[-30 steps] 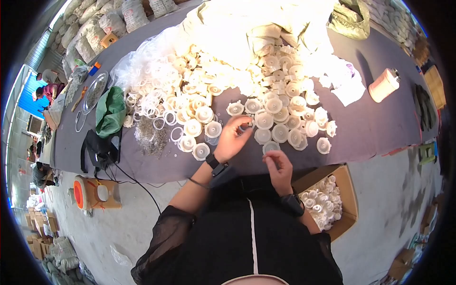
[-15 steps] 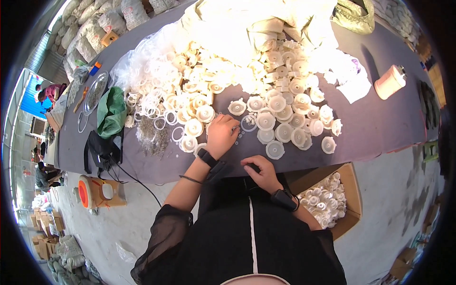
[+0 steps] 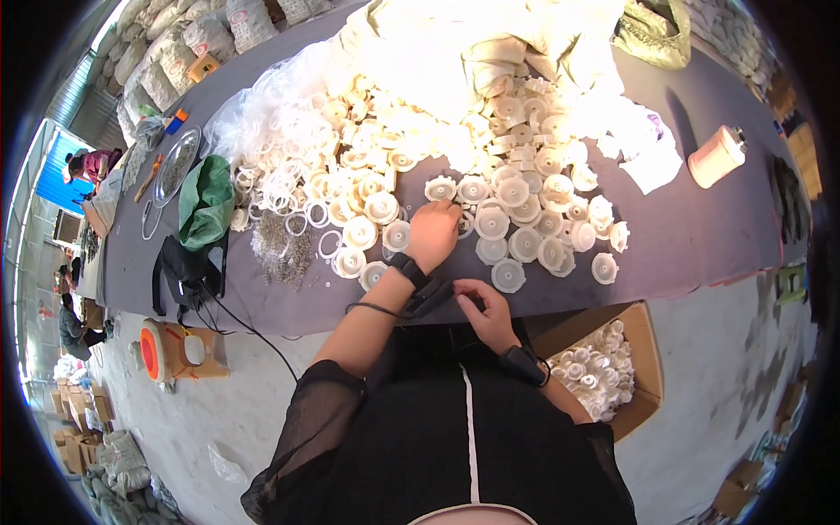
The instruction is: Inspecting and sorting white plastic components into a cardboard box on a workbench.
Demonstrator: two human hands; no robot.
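Left hand (image 3: 433, 234) out on the counter (image 3: 700, 236), fingers spread on a white toothed disc (image 3: 441, 189). Right hand (image 3: 484, 313) back at counter edge, fingers curled, hold unclear.

Fingertips of left hand (image 3: 433, 234) buried among white discs (image 3: 490, 219), grip not readable. Right hand (image 3: 484, 315) curled at near worktop (image 3: 700, 236) edge, anything between its fingers too small to tell. Far pile under pale sacks (image 3: 472, 44) washed out by glare, single parts not separable. Grey heap (image 3: 282, 249) left of the rings too fine to identify. Carton (image 3: 643, 350) partly covered by right forearm. Worktop ends cut off left and right by the dark rim. People far left (image 3: 87, 166) tiny, blurred.
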